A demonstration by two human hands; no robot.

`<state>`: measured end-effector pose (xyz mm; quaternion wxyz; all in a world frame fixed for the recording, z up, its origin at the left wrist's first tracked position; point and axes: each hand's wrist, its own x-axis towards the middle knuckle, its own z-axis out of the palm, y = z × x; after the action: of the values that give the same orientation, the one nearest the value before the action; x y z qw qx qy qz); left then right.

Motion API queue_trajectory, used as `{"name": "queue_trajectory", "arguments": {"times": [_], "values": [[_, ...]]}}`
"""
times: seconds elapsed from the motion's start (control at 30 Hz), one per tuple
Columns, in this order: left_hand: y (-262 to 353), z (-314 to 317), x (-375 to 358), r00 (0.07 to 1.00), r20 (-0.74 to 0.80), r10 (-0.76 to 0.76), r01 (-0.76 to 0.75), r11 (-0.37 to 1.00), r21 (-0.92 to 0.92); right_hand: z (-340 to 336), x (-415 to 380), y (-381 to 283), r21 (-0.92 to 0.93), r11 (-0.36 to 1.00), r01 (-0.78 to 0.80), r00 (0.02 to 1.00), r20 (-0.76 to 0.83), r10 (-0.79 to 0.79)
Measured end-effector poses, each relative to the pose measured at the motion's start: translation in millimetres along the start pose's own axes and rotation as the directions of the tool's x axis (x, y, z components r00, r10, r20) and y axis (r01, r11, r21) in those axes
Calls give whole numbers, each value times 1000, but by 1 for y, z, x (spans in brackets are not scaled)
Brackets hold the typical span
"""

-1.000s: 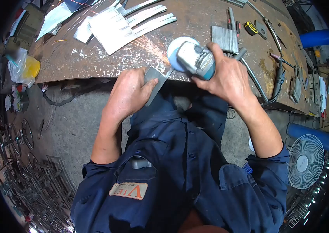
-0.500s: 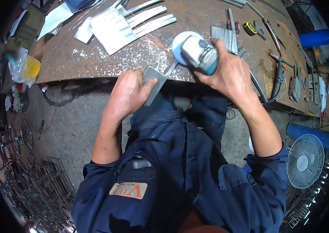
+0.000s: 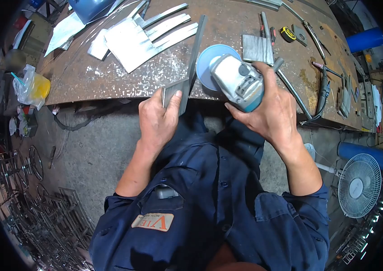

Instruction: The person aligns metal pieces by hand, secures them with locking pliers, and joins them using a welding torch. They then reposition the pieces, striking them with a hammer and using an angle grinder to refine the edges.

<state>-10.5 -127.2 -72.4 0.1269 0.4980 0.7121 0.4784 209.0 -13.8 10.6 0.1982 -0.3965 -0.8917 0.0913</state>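
Note:
My left hand is closed on a grey metal piece with a flat plate end and a long narrow bar that reaches up over the table. The thumb presses on the plate part near the table's front edge. In my right hand is an angle grinder, gripped around its body. Its round pale-blue disc lies just right of the bar, with a narrow gap between them. Some of the right fingers are hidden behind the grinder.
The rusty table bears metal plates and strips, a square plate, a tape measure and a torch. A bag with a yellow container hangs at the left edge. A fan stands lower right.
The metal piece has turned, so its long bar now points up the table. The grinder has moved slightly down and away from it, and the sparks have gone.

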Motion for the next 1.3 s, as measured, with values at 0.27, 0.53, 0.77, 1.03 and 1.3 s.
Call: {"name": "queue_trajectory", "arguments": {"times": [0.27, 0.53, 0.77, 1.03, 1.3], "values": [[-7, -3, 2, 998, -69, 11, -24, 982, -186, -13, -15, 31, 137, 960, -244, 968, 91, 233], [-38, 54, 26, 926, -349, 142, -248, 926, -284, -31, -26, 52, 238, 914, -328, 945, 71, 320], [-33, 42, 18, 995, -95, 10, -30, 977, -211, -32, -37, 47, 421, 827, -373, 925, 237, 297], [-29, 49, 16, 988, -119, 101, -118, 983, -143, -12, -28, 4, 449, 869, -205, 960, 267, 89], [-35, 45, 17, 953, -53, 299, -303, 949, -92, 2, -20, -6, 533, 843, -66, 981, 191, -44]]}}
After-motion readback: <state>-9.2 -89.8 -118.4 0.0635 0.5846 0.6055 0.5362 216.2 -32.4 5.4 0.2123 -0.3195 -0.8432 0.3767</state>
